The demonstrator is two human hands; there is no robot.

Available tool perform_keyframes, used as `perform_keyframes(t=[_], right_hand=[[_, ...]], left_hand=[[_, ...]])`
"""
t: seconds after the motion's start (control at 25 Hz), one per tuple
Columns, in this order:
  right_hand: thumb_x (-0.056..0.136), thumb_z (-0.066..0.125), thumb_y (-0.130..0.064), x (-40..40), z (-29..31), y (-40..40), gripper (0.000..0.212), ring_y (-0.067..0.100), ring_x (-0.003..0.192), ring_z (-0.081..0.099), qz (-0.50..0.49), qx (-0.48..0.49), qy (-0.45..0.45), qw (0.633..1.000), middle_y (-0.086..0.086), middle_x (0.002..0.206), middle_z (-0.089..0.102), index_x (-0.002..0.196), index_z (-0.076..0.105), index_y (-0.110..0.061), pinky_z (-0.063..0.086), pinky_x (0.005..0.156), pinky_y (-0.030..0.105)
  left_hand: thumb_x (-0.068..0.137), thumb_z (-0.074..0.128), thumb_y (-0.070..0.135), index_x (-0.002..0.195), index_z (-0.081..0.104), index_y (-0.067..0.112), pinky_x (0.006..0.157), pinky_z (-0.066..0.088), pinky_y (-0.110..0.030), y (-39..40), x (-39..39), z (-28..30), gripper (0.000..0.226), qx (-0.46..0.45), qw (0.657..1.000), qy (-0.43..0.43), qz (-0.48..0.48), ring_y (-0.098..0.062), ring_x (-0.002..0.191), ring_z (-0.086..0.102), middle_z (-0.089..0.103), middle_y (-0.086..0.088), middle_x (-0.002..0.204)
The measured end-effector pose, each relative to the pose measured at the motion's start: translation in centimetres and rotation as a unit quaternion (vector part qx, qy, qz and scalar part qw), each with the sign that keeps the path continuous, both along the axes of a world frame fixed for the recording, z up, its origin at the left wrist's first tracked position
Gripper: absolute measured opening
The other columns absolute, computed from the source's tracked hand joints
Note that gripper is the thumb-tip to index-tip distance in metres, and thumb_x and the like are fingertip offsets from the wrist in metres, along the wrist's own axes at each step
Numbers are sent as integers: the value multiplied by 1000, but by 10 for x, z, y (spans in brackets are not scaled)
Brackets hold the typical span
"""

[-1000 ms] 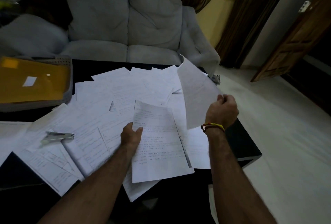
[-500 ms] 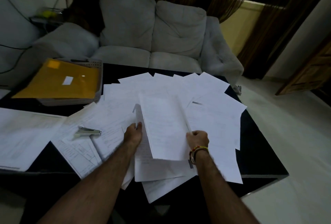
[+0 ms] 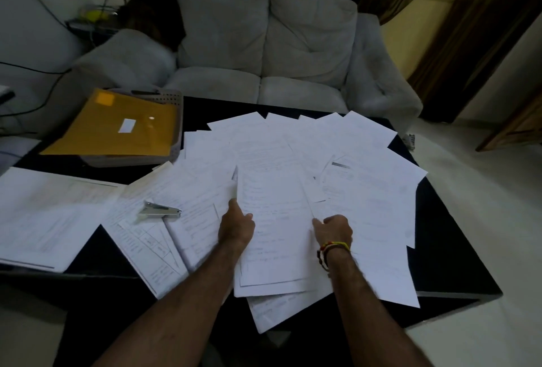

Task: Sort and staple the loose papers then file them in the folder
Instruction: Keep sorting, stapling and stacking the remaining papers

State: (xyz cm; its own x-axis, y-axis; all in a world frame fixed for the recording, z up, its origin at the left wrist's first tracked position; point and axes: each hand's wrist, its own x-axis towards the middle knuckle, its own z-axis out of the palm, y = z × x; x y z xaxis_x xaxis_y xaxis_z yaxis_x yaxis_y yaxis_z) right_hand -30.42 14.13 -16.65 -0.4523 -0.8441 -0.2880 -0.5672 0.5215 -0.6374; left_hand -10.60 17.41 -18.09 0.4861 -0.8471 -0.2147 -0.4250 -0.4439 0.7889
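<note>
I am in the sorting step. My left hand (image 3: 236, 227) grips the left edge of the small stack of sheets (image 3: 275, 237) in front of me, thumb on top and fingers curled under. My right hand (image 3: 334, 230) pinches the right edge of the same stack, fingers folded in against the paper. The stack sits low, on or just above the rest of the loose papers (image 3: 346, 155), which fan out across the dark desk (image 3: 457, 272) — overlapping, no order I can read.

The stapler (image 3: 159, 210) lies on the papers to the left of my left hand, near but not touching it. The yellow folder (image 3: 117, 129) rests on a grey tray (image 3: 173, 131) at the far left corner of the desk, well apart from the stack. A separate spread of sheets (image 3: 44, 214) lies at the near left edge.

By my judgement nothing is stapled yet and the folder is untouched. The next move calls for squaring the stack's edges between both hands, then freeing the left hand to reach the stapler while the right keeps the sheets aligned — thin paper slips easily, so the grip must stay firm at one corner.
</note>
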Motion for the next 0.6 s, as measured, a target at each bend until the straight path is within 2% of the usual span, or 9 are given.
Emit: perform_keyframes(t=[0.12, 0.2, 0.28, 0.36, 0.44, 0.6], right_hand=[[86, 66, -30, 9, 9, -10, 29, 34, 117, 52, -7, -79, 42, 996, 13, 119, 61, 110, 66, -13, 42, 93, 38], [87, 66, -29, 17, 15, -25, 30, 33, 118, 51, 5, -98, 48, 994, 13, 120, 61, 112, 66, -12, 41, 94, 38], [88, 65, -28, 25, 17, -45, 33, 35, 120, 50, 19, -92, 57, 994, 15, 125, 58, 115, 64, -10, 41, 95, 39], [89, 65, -28, 31, 17, -64, 37, 37, 121, 48, 28, -73, 70, 994, 16, 128, 54, 118, 61, -6, 42, 95, 42], [89, 64, -30, 38, 13, -80, 41, 39, 123, 46, 35, -44, 98, 994, 17, 130, 51, 121, 58, -5, 43, 95, 46], [86, 68, -30, 47, 6, -99, 43, 40, 124, 43, 32, 11, 179, 983, 16, 130, 47, 122, 56, -9, 41, 96, 52]], left_hand=[[90, 56, 15, 143, 34, 16, 95, 45, -32, 0, 9, -1, 57, -23, 999, 35, -4, -31, 115, 56, 58, -11, 131], [91, 55, 13, 153, 14, 22, 94, 42, -28, 3, 20, -1, 75, -41, 998, 36, -27, -30, 117, 56, 53, -11, 137], [90, 56, 16, 154, 2, 28, 89, 44, -25, 7, 28, -2, 84, -57, 997, 8, -59, -29, 109, 60, 56, -11, 134], [88, 56, 23, 154, 5, 31, 88, 49, -29, 13, 29, -7, 83, -84, 994, -43, -60, -27, 100, 62, 61, -12, 126], [87, 55, 31, 154, 10, 29, 89, 52, -33, 16, 26, -16, 80, -101, 990, -87, -43, -26, 101, 62, 63, -10, 123], [85, 52, 41, 153, 11, 29, 89, 52, -37, 13, 24, -22, 80, -83, 990, -108, -31, -25, 103, 61, 63, -6, 121]])
